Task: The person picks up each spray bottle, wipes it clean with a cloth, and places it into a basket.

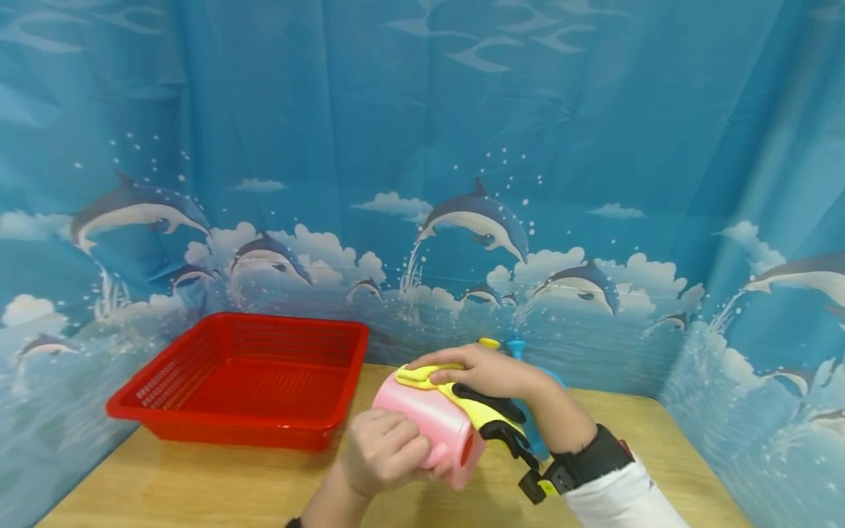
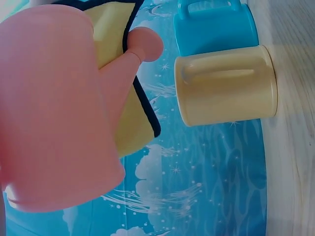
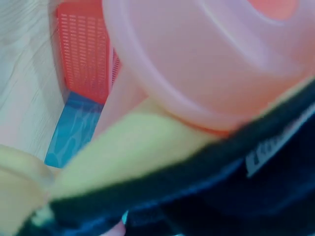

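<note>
A pink watering can (image 1: 429,414) is tilted above the table, its open top toward me. My left hand (image 1: 386,451) grips it at the near left side; the exact hold is partly hidden. On its upper side lies a yellow cloth (image 1: 485,412) with black edging. My right hand (image 1: 491,370) holds that cloth against the can, fingers over the fold and the loose part hanging below. In the left wrist view the can's spout (image 2: 120,73) points up and right, in front of the cloth. The right wrist view shows the cloth (image 3: 128,147) against the can's rim (image 3: 162,93).
A red perforated basket (image 1: 240,367) stands at the table's left. Behind my right arm, largely hidden in the head view, are a yellow watering can (image 2: 226,88) and a blue one (image 2: 216,29). A dolphin-print curtain (image 1: 422,147) surrounds the wooden table (image 1: 627,440).
</note>
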`<state>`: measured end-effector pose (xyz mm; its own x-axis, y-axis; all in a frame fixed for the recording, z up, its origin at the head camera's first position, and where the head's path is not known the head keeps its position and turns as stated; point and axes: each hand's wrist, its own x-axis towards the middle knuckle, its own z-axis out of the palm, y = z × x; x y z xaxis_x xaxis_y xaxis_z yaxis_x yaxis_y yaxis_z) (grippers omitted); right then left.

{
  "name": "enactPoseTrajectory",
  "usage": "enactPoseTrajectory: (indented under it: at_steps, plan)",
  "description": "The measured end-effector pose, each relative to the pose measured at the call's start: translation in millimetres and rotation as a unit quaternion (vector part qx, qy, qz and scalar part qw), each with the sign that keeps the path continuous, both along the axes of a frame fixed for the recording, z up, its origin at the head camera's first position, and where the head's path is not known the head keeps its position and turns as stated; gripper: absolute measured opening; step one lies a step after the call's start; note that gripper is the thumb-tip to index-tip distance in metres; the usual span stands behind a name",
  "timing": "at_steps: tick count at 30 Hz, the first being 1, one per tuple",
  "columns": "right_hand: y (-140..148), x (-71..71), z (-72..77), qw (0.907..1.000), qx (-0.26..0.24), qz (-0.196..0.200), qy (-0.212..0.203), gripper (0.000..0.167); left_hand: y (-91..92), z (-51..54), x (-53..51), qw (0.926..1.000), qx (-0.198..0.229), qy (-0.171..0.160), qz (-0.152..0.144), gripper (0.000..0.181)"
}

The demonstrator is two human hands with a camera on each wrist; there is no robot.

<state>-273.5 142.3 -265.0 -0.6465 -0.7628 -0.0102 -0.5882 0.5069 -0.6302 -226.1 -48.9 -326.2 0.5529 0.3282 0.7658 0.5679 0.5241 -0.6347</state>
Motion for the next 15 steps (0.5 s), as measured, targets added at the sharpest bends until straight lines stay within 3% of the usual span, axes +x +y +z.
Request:
enactPoseTrajectory:
  at_steps: [8,15]
  plan:
    - [-8,-2.9,-2.2,0.9999,0.002,-0.006,0.009,0.035,0.5,0.0,0.8,1.0000,-0.004,0.004,0.002,0.044]
    - [3,-0.3,-1.6,0.9990,0.014,0.001,0.043,0.032,1.5,0.6,0.0,0.9999,0.002,0.007,-0.013,0.045]
